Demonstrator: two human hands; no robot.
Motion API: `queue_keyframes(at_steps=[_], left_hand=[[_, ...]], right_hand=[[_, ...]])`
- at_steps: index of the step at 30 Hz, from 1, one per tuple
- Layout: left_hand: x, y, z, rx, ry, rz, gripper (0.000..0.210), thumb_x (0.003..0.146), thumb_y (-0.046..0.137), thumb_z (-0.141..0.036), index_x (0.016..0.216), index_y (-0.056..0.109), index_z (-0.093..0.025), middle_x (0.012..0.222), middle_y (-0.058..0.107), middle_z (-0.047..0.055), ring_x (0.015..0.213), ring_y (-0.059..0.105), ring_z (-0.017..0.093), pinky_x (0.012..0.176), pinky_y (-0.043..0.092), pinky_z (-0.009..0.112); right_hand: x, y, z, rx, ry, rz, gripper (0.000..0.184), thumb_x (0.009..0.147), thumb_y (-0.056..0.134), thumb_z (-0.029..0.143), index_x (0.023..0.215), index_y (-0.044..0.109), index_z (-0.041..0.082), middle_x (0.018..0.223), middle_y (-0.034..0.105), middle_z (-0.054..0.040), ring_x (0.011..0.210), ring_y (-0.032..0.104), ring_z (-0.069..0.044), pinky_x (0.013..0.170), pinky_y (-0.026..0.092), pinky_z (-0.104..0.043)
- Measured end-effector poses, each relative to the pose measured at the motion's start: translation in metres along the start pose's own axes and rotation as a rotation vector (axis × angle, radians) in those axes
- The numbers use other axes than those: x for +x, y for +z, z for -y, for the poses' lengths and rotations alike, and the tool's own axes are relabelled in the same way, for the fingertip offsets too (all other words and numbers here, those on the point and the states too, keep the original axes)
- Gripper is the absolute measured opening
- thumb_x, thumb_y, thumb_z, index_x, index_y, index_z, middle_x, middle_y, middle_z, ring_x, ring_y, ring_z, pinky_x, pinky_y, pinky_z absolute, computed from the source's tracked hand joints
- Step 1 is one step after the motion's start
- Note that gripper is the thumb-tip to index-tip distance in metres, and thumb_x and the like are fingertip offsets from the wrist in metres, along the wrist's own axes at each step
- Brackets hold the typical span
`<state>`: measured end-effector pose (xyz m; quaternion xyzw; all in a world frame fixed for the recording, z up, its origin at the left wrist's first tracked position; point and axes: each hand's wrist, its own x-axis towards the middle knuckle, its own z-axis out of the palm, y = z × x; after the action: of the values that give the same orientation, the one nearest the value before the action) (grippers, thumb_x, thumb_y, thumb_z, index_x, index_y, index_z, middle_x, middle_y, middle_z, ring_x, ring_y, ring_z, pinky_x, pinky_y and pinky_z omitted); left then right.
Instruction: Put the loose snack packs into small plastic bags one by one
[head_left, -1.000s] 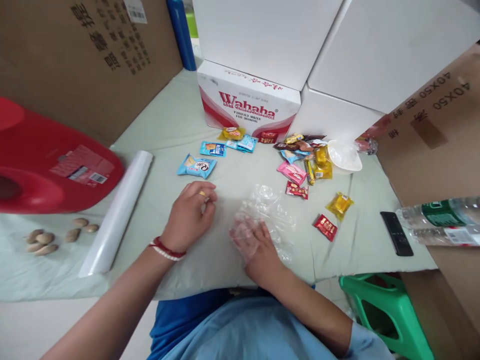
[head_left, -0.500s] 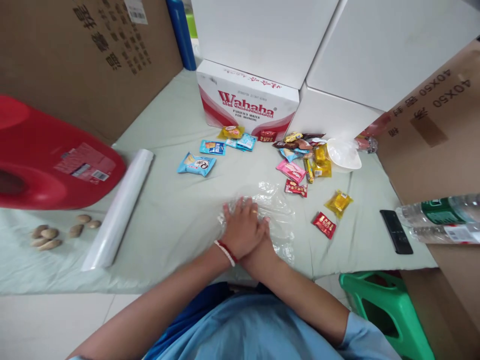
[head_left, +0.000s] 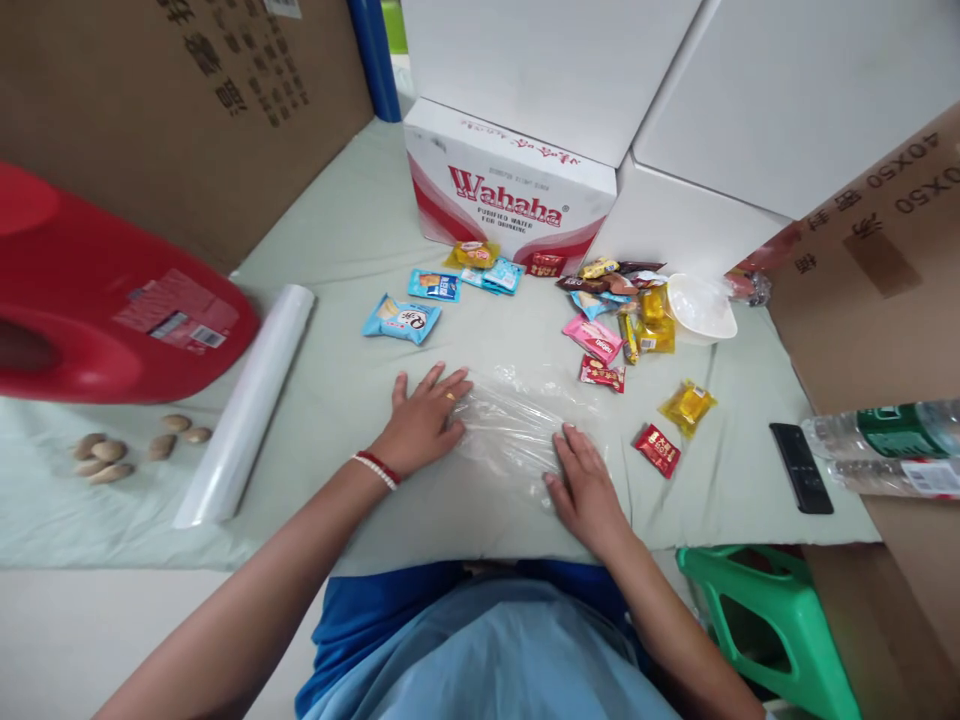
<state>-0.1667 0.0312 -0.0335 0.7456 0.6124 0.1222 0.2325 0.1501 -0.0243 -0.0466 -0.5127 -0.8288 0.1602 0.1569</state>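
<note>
Across mid-frame, both hands lie palm-down, the left hand [head_left: 421,424] with fingers spread, the right hand [head_left: 589,490] with thumb apart, flanking clear plastic [head_left: 510,430] creased toward lower right, long axis unclear.

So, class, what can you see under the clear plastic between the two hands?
The pale green cloth shows through the clear plastic. Whatever lies beneath the left hand and right hand is covered.

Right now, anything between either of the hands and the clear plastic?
Nothing visible. The left hand is at the left edge of the clear plastic, the right hand on its right part. The nearby red packet lies to the right of the right hand, not between.
</note>
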Motion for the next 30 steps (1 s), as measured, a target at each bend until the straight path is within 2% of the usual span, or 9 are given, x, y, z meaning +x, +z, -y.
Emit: queue_keyframes(at_steps=[3,5,8,12,14,17,20,25,30], left_hand=[[-0.001,-0.007,0.0,0.035,0.001,0.088,0.07,0.088,0.048,-0.029,0.158,0.048,-0.025,0.172,0.034,0.011,0.163,0.021,0.038,0.124,0.002,0.081],[0.0,-0.009,-0.004,0.074,-0.014,0.125,0.073,0.087,0.048,-0.029,0.16,0.044,-0.025,0.174,0.029,0.01,0.164,0.019,0.037,0.124,0.001,0.08],[0.001,-0.01,-0.007,0.109,-0.024,0.155,0.078,0.086,0.05,-0.028,0.163,0.039,-0.025,0.176,0.023,0.01,0.165,0.015,0.036,0.124,-0.001,0.081],[0.001,-0.012,-0.007,0.097,-0.009,0.176,0.083,0.084,0.051,-0.029,0.165,0.035,-0.023,0.177,0.017,0.011,0.165,0.014,0.035,0.123,-0.003,0.081],[0.001,-0.013,-0.007,0.088,0.002,0.19,0.084,0.083,0.051,-0.029,0.165,0.033,-0.023,0.178,0.017,0.011,0.165,0.016,0.035,0.122,-0.003,0.081],[0.001,-0.014,-0.006,0.085,0.01,0.193,0.086,0.083,0.049,-0.027,0.167,0.03,-0.022,0.177,0.016,0.013,0.164,0.02,0.035,0.121,-0.004,0.082],[0.002,-0.014,-0.005,0.061,0.007,0.194,0.086,0.084,0.045,-0.025,0.168,0.027,-0.021,0.177,0.016,0.014,0.164,0.021,0.034,0.121,-0.005,0.082],[0.004,-0.013,-0.002,-0.006,-0.001,0.17,0.08,0.087,0.037,-0.017,0.167,0.029,-0.022,0.177,0.019,0.013,0.164,0.023,0.032,0.12,-0.006,0.083],[0.006,-0.014,0.005,-0.089,0.015,0.136,0.081,0.083,0.037,-0.013,0.164,0.035,-0.023,0.175,0.025,0.012,0.163,0.026,0.03,0.119,-0.007,0.083]], right_hand=[[0.005,-0.016,0.002,0.082,-0.014,-0.093,0.04,0.107,0.052,0.036,0.138,0.069,0.017,0.148,0.064,-0.0194,0.142,0.056,-0.034,0.117,0.049,-0.059],[0.01,-0.022,0.018,0.142,-0.079,-0.115,0.039,0.106,0.057,0.039,0.138,0.069,0.021,0.144,0.067,-0.0161,0.138,0.057,-0.032,0.117,0.049,-0.057],[0.018,-0.018,0.051,0.22,-0.143,-0.09,0.069,0.098,0.069,0.051,0.158,0.049,0.022,0.149,0.061,-0.0159,0.139,0.054,-0.034,0.116,0.049,-0.057],[0.038,0.002,0.072,0.219,0.116,-0.211,0.089,0.095,0.068,0.059,0.164,0.035,0.012,0.149,0.057,-0.024,0.135,0.055,-0.038,0.112,0.049,-0.06],[0.05,0.009,0.069,0.264,0.253,-0.167,0.08,0.093,0.07,0.057,0.155,0.047,0.011,0.128,0.068,-0.0201,0.117,0.064,-0.035,0.103,0.054,-0.055],[0.063,0.011,0.061,0.463,0.276,0.045,0.037,0.091,0.071,0.044,0.118,0.073,0.018,0.086,0.07,-0.0048,0.079,0.065,-0.022,0.079,0.057,-0.037],[0.063,0.002,0.059,0.626,0.181,0.048,0.016,0.093,0.066,0.034,0.092,0.076,0.021,0.073,0.061,0.0006,0.066,0.057,-0.015,0.066,0.05,-0.029],[0.045,-0.024,0.078,0.491,-0.166,-0.166,0.013,0.099,0.062,0.023,0.098,0.075,0.024,0.088,0.065,-0.0038,0.086,0.06,-0.019,0.081,0.051,-0.035],[0.017,-0.008,0.104,0.24,-0.538,-0.071,0.016,0.095,0.061,0.013,0.102,0.072,0.022,0.112,0.071,-0.008,0.106,0.058,-0.024,0.095,0.052,-0.041]])
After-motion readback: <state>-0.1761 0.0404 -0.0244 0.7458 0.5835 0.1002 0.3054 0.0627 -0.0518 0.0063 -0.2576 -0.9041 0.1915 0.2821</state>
